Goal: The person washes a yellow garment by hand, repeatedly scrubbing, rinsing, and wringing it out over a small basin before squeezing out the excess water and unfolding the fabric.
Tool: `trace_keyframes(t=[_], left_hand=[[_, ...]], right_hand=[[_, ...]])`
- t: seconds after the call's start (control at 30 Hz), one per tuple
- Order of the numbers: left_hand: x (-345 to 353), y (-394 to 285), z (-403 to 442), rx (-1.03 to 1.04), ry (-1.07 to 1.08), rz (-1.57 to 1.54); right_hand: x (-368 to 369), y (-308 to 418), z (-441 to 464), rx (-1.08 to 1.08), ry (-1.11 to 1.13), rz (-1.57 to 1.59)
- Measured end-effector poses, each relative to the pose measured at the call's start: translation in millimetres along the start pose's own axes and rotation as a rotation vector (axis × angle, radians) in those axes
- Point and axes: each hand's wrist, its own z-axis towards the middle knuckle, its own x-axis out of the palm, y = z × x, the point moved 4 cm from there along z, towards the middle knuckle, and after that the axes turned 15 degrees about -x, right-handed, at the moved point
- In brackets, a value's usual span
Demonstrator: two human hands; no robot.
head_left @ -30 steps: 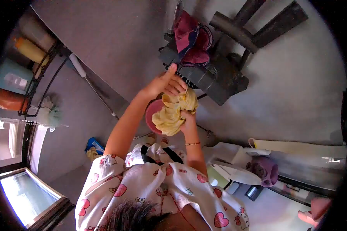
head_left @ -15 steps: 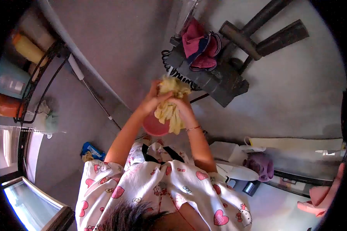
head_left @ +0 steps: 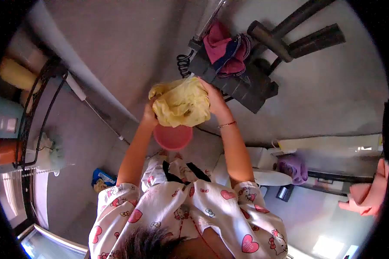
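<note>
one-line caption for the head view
Left hand and right hand hold a crumpled yellow cloth, a pink basin showing below

Pink-and-navy cloth (head_left: 225, 49) over dark grey shelf (head_left: 246, 90).

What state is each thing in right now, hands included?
Left hand: gripping the yellow cloth's left side.
Right hand: gripping its right side.
Yellow cloth: bunched, held up between both hands.
Pink bucket: open-topped, beneath the cloth; whether it holds water, cannot tell.
Pink and navy cloth: crumpled, draped over the dark fixture.
Black cord: coiled.
</note>
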Motion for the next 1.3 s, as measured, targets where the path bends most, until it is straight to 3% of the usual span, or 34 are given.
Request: trace_keyframes(t=[0.07, 0.13, 0.2, 0.27, 0.33, 0.43, 0.57, 0.63, 0.7, 0.77, 0.83, 0.87, 0.93, 0.97, 1.03, 1.07, 1.1, 1.17, 1.2, 1.23, 1.27, 1.3], left_hand=[[-17, 8, 12, -0.02, -0.012, 0.077], [-47, 20, 24, -0.216, -0.397, 0.514], [-18, 23, 2, -0.163, -0.367, 0.421], [-7, 25, -2, -0.113, -0.346, 0.326], [17, 8, 9, 0.334, -0.028, 0.643], [67, -1, 11, 0.227, 0.082, 0.415], [89, -23, 24, 0.116, 0.088, 0.507], [84, -40, 33, 0.418, -0.206, 0.705], [79, -52, 50, 0.509, -0.204, 0.751], [87, -57, 42, 0.585, -0.207, 0.798], [123, -63, 6, 0.517, -0.214, 0.833], [113, -60, 21, 0.517, -0.217, 0.84], [83, -50, 64, 0.415, -0.145, 0.684], [86, -51, 61, 0.413, -0.147, 0.692], [86, -46, 56, 0.264, -0.097, 0.462], [90, -44, 49, 0.214, -0.082, 0.384], [103, -48, 28, 0.253, -0.129, 0.519], [98, -48, 20, 0.298, -0.175, 0.649], [82, -44, 27, 0.24, -0.128, 0.591], [68, -40, 33, 0.18, -0.082, 0.535], [64, -36, 29, 0.173, -0.084, 0.538], [64, -28, 25, 0.121, -0.038, 0.648]], right_hand=[[1, 0, -1, -0.072, 0.03, 0.095], [2, -2, -4, -0.105, -0.044, 0.154], [2, -9, -1, -0.134, -0.114, 0.213], [8, -26, 6, 0.005, -0.113, 0.271], [15, -28, 3, -0.019, -0.141, 0.227], [18, -37, 17, -0.011, -0.1, 0.204], [16, -42, 34, 0.036, -0.083, 0.255], [12, -39, 39, 0.082, -0.115, 0.252], [22, -29, 26, 0.126, 0.124, 0.294], [10, -26, 12, 0.097, 0.125, 0.217], [-10, -34, 9, 0.029, 0.321, -0.139], [-16, -33, 3, 0.027, 0.321, -0.132], [-23, -30, -12, -0.144, 0.499, -0.624], [-24, -32, -17, -0.147, 0.497, -0.617], [-35, -39, -26, -0.013, 0.351, -0.515], [-40, -44, -24, -0.106, 0.324, -0.522], [-49, -50, -23, -0.099, 0.32, -0.522], [-64, -43, -17, -0.322, 0.154, -0.274], [-59, -34, -16, -0.32, 0.154, -0.274], [-56, -26, -15, -0.247, 0.008, -0.168], [-51, -20, -16, -0.172, -0.142, -0.06], [-44, -17, -18, -0.166, -0.151, -0.055]])
